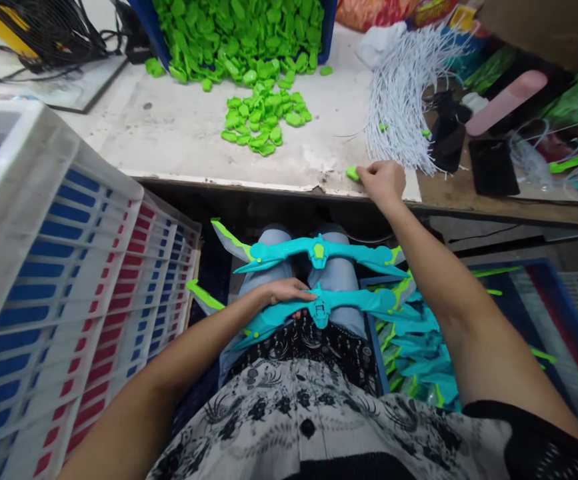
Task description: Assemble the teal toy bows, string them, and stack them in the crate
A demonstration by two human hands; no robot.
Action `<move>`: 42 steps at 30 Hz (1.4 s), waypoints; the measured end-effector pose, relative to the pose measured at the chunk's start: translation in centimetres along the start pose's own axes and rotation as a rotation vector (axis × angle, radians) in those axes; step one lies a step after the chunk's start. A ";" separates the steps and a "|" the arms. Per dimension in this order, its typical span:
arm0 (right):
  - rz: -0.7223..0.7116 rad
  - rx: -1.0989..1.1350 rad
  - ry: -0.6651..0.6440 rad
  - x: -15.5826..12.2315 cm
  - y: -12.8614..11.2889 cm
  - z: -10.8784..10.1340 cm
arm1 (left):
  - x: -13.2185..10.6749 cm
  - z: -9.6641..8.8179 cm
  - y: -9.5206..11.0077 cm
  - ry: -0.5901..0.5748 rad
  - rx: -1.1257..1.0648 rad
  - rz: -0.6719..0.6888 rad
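Note:
Two teal toy bows with green tips lie across my lap. My left hand (285,292) is closed around the nearer teal bow (363,301), holding it on my thighs. The farther teal bow (319,252) rests loose over my knees. My right hand (381,181) reaches to the table's front edge, fingers curled and pinching a small green plastic piece (353,173). A loose heap of the same green pieces (263,119) lies on the table beyond, spilled from a blue bin (239,33).
A white crate with blue and red labels (59,267) stands at my left. A bundle of white strings (403,100) lies on the table at right, beside a black phone (493,167). More teal bows (419,347) are piled in a bin by my right thigh.

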State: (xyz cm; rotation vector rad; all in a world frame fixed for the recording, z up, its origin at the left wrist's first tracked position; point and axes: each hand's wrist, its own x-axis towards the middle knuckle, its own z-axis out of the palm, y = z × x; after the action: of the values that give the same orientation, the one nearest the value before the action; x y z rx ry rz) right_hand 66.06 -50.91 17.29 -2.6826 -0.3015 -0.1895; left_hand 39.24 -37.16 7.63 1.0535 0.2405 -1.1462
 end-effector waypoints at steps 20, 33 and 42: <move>-0.831 0.000 -0.340 2.7 2.4 -1.7 | -0.4 -1.1 3.8 0.217 0.590 0.103; -0.942 0.229 -0.476 -23.9 3.2 -0.3 | 0.6 -1.6 1.9 0.056 0.200 0.089; -0.729 0.177 -0.395 -26.8 2.8 0.9 | 0.4 -1.5 1.5 0.103 0.288 0.177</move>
State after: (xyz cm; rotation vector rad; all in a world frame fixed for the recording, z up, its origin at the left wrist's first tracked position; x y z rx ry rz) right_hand 40.93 -57.88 10.54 -2.3004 -1.3410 0.1536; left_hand 41.17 -36.21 7.39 1.3625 0.0611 -0.9857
